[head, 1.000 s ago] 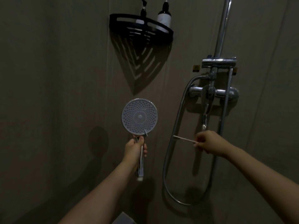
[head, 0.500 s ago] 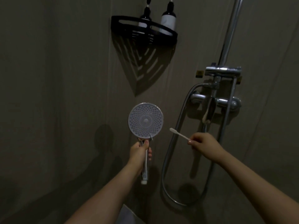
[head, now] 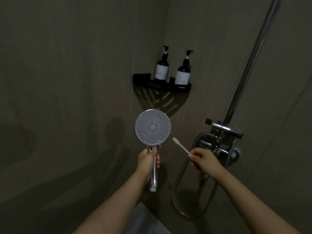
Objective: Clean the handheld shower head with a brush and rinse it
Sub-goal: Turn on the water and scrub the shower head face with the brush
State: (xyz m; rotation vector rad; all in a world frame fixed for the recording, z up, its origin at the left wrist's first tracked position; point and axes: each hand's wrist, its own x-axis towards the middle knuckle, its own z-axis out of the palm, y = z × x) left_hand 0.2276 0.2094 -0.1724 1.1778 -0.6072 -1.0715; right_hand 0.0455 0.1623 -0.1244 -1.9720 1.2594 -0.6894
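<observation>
A bathroom shower stall: tiled walls (head: pixel 67 81), chrome mixer (head: pixel 224 141), corner shelf (head: pixel 162 86) of pump bottles (head: pixel 183 71).

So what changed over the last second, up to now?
The right hand swung the brush leftward and tipped its head up toward the shower head; a small gap remains. The view tilted up, so the shelf sits lower in frame. The left hand grips the handle as before; nothing was let go.

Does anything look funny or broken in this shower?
One odd thing: the shower head in the left hand has no hose on its handle end. The hose hangs by the faucet.
</observation>
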